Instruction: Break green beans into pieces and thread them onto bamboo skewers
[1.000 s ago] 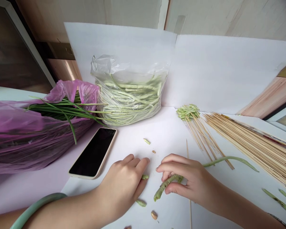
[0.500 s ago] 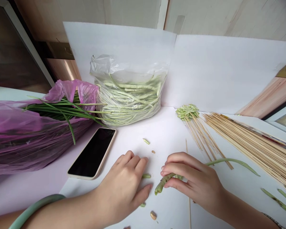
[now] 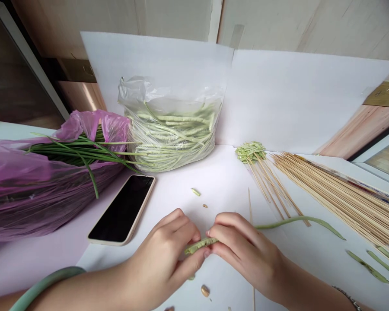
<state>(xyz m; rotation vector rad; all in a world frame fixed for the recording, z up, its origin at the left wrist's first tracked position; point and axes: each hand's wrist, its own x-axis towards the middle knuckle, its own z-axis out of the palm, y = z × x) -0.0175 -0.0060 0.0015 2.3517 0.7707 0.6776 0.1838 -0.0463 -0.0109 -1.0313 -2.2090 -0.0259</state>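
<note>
Between both hands lies a green long bean (image 3: 201, 245), its near end brownish and split-looking. My right hand (image 3: 246, 248) is closed round the bean with the fingertips pinched close to that end. The bean's tail runs out behind the hand to the right. My left hand (image 3: 171, 246) has its thumb under the bean's end and its fingers curled above it, gripping the tip. A single bamboo skewer (image 3: 250, 207) lies upright in view, partly hidden under my right hand. Bean scraps and a brown seed (image 3: 205, 290) lie below the hands.
A clear bag of long beans (image 3: 175, 134) stands at the back, beside a purple bag (image 3: 16, 190) of green stalks. A phone (image 3: 123, 209) lies left. Skewered bean pieces (image 3: 250, 152), loose skewers (image 3: 337, 190) and cut bean lengths (image 3: 368, 265) are at right.
My left hand has closed from loosely open onto the bean's end. My right hand has moved left, bringing the bean to it. The view has shifted slightly.
</note>
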